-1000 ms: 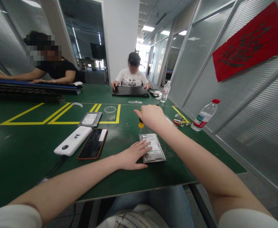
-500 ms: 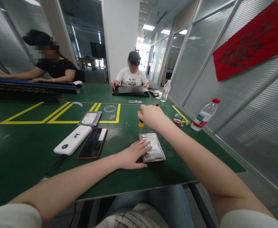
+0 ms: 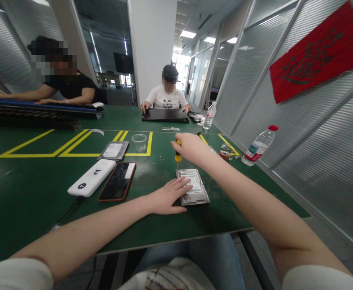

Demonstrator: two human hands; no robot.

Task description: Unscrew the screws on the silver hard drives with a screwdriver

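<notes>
A silver hard drive (image 3: 198, 186) lies label side up on the green table (image 3: 152, 233) in front of me. My left hand (image 3: 170, 197) rests flat across its left side, fingers spread over the label. Above the drive's far left corner, my right hand (image 3: 188, 148) is closed around a yellow and black screwdriver (image 3: 178, 157). Its shaft points down at that corner; whether the tip sits in a screw is too small to tell. Several tiny screws (image 3: 160, 158) lie on the table left of the screwdriver.
Left of my hands are a phone (image 3: 117, 181), a white power bank (image 3: 92, 177) with a cable, a second hard drive (image 3: 114, 150) and a clear plastic cup (image 3: 139, 143). A water bottle (image 3: 260, 146) stands at right. Two people (image 3: 166, 96) work across the table.
Both hands keep nearly the same places on the drive and screwdriver. Across the table, the person in white has lowered the dark panel flatter.
</notes>
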